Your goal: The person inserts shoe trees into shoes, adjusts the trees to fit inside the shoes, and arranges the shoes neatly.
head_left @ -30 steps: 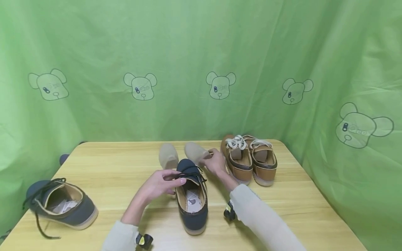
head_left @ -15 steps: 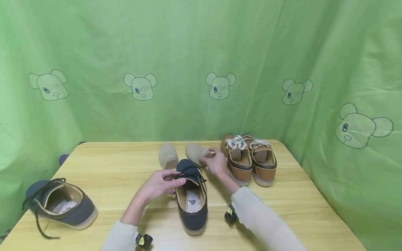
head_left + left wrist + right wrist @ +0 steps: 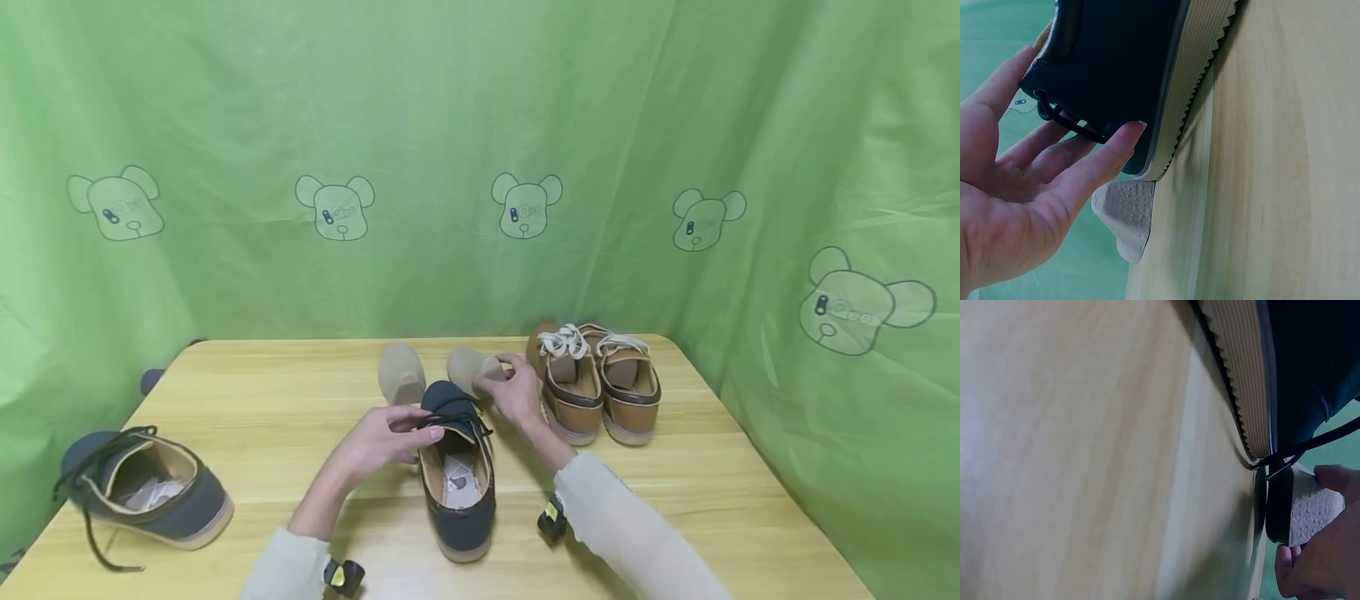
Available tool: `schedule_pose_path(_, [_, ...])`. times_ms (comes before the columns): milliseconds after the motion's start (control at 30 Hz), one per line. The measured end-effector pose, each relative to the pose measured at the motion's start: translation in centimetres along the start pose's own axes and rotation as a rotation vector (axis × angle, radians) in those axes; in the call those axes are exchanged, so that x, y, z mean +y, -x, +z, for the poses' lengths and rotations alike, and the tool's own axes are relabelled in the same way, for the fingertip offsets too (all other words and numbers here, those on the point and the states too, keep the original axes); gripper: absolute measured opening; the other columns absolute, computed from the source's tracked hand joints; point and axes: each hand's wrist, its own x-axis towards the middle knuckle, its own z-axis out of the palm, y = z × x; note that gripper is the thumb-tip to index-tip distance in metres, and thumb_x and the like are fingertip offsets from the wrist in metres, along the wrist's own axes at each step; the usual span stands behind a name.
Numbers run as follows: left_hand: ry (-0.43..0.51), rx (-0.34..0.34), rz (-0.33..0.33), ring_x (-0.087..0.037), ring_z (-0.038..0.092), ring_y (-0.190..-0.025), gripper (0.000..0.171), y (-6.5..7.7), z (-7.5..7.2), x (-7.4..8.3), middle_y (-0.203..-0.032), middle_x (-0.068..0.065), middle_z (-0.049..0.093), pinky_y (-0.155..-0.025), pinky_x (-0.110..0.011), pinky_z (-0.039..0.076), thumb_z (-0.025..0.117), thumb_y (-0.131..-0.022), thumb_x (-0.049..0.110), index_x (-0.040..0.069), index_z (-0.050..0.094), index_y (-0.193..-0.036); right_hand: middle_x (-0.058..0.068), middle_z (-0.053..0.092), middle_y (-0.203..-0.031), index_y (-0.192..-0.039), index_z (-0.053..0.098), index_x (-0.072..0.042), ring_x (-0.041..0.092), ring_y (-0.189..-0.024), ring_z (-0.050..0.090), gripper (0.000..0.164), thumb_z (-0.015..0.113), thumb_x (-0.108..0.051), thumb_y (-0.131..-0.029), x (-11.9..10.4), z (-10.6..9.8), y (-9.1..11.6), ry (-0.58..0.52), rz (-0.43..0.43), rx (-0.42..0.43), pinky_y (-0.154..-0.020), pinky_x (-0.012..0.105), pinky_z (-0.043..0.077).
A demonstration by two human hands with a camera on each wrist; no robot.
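A navy lace-up shoe [image 3: 463, 533] stands upright in the middle of the table, toe pointing away and a pale liner in its opening. My left hand [image 3: 375, 446] holds it by the laced front, thumb over the tongue and other fingers against its left side. Beyond the toe, my right hand [image 3: 516, 393] grips the wide end of a beige moulded shoe insert [image 3: 467, 367], which shows as speckled grey in the right wrist view. A matching second insert [image 3: 400, 371] lies to the left of it, partly behind the shoe's toe.
Another navy shoe [image 3: 176, 508] rests at the left on the wooden table [image 3: 300, 375], its black laces trailing loose. Two brown shoes with white laces [image 3: 581, 412] stand at the back right, just beside my right hand. Green curtain [image 3: 427, 275] encloses the back and sides.
My right hand has shifted slightly to the right, and the insert in it has moved a little the same way. The left hand and navy shoe have stayed put.
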Motion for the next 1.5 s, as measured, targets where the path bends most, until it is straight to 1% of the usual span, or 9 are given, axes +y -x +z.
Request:
schedule_pose_path(167, [-0.001, -0.009, 0.006, -0.024, 0.074, -0.09, 0.064, 0.0, 0.1, 0.0, -0.127, -0.017, 0.07, -0.082, -0.036, 0.062, 0.078, -0.086, 0.045, 0.006, 0.063, -0.135, 0.017, 0.073, -0.114, -0.131, 0.065, -0.01, 0.032, -0.105, 0.068, 0.065, 0.088, -0.024, -0.073, 0.3, -0.1, 0.0, -0.012, -0.004, 0.003, -0.09, 0.046, 0.056])
schedule_pose_path(267, [-0.001, -0.01, 0.007, -0.024, 0.074, -0.09, 0.063, 0.0, 0.1, 0.1, -0.127, -0.017, 0.07, -0.083, -0.036, 0.062, 0.078, -0.087, 0.044, 0.006, 0.063, -0.135, 0.017, 0.073, -0.113, -0.131, 0.066, -0.01, 0.031, -0.103, 0.068, 0.064, 0.088, -0.025, -0.073, 0.4, -0.1, 0.1, -0.008, -0.012, 0.009, -0.088, 0.044, 0.056])
schedule_pose_path(533, [0.0, -0.008, 0.016, -0.025, 0.074, -0.093, 0.061, 0.2, 0.2, 0.4, -0.128, -0.018, 0.069, -0.084, -0.037, 0.062, 0.077, -0.088, 0.042, 0.006, 0.063, -0.135, 0.016, 0.073, -0.106, -0.13, 0.066, -0.01, 0.029, -0.097, 0.067, 0.064, 0.089, -0.026, -0.073, 0.2, -0.4, 0.5, 0.009, -0.023, 0.025, -0.083, 0.041, 0.054])
schedule_pose_path(667, [-0.001, -0.005, 0.024, -0.025, 0.074, -0.092, 0.06, 0.1, 0.2, 0.4, -0.127, -0.019, 0.069, -0.083, -0.036, 0.062, 0.077, -0.089, 0.041, 0.005, 0.063, -0.135, 0.016, 0.073, -0.106, -0.13, 0.066, -0.01, 0.03, -0.097, 0.067, 0.063, 0.089, -0.027, -0.073, 0.0, -0.7, 0.7, 0.017, -0.026, 0.029, -0.083, 0.041, 0.053])
schedule_pose_path(767, [0.001, -0.003, 0.019, -0.025, 0.073, -0.09, 0.061, 0.1, 0.3, 0.4, -0.128, -0.019, 0.069, -0.082, -0.036, 0.062, 0.077, -0.089, 0.041, 0.005, 0.062, -0.135, 0.015, 0.071, -0.106, -0.13, 0.066, -0.012, 0.03, -0.098, 0.065, 0.063, 0.089, -0.028, -0.073, -0.2, -1.0, 0.8, 0.019, -0.029, 0.029, -0.085, 0.042, 0.052])
schedule_pose_path(933, [0.001, 0.002, 0.01, -0.025, 0.073, -0.09, 0.061, 0.0, 0.3, 0.4, -0.127, -0.02, 0.069, -0.082, -0.037, 0.062, 0.078, -0.088, 0.041, 0.005, 0.063, -0.135, 0.015, 0.071, -0.104, -0.129, 0.067, -0.012, 0.029, -0.097, 0.065, 0.062, 0.089, -0.028, -0.074, -0.5, -1.4, 1.0, 0.027, -0.066, 0.038, -0.086, 0.043, 0.052])
schedule_pose_path(1100, [-0.005, 0.008, 0.01, -0.025, 0.073, -0.09, 0.061, 0.0, 0.3, 0.4, -0.127, -0.019, 0.069, -0.083, -0.038, 0.062, 0.078, -0.088, 0.042, 0.005, 0.063, -0.135, 0.015, 0.071, -0.108, -0.128, 0.067, -0.013, 0.029, -0.099, 0.066, 0.061, 0.089, -0.029, -0.074, -0.7, -1.8, 1.2, 0.026, -0.08, 0.041, -0.087, 0.043, 0.053])
schedule_pose_path(1300, [-0.021, 0.03, 0.009, -0.025, 0.074, -0.088, 0.061, 0.3, 0.3, 0.5, -0.127, -0.018, 0.069, -0.083, -0.038, 0.062, 0.077, -0.088, 0.043, 0.007, 0.063, -0.135, 0.014, 0.074, -0.107, -0.129, 0.067, -0.016, 0.027, -0.097, 0.068, 0.061, 0.09, -0.031, -0.074, -1.1, -2.7, 1.7, -0.002, -0.097, 0.048, -0.083, 0.041, 0.056])
schedule_pose_path(1500, [-0.042, 0.044, 0.032, -0.022, 0.073, -0.083, 0.058, 0.2, 0.5, 0.4, -0.124, -0.017, 0.071, -0.078, -0.036, 0.062, 0.076, -0.089, 0.043, 0.007, 0.065, -0.133, 0.014, 0.073, -0.108, -0.131, 0.067, -0.015, 0.027, -0.098, 0.068, 0.062, 0.089, -0.034, -0.076, -1.4, -3.6, 2.3, -0.02, -0.109, 0.03, -0.082, 0.038, 0.056])
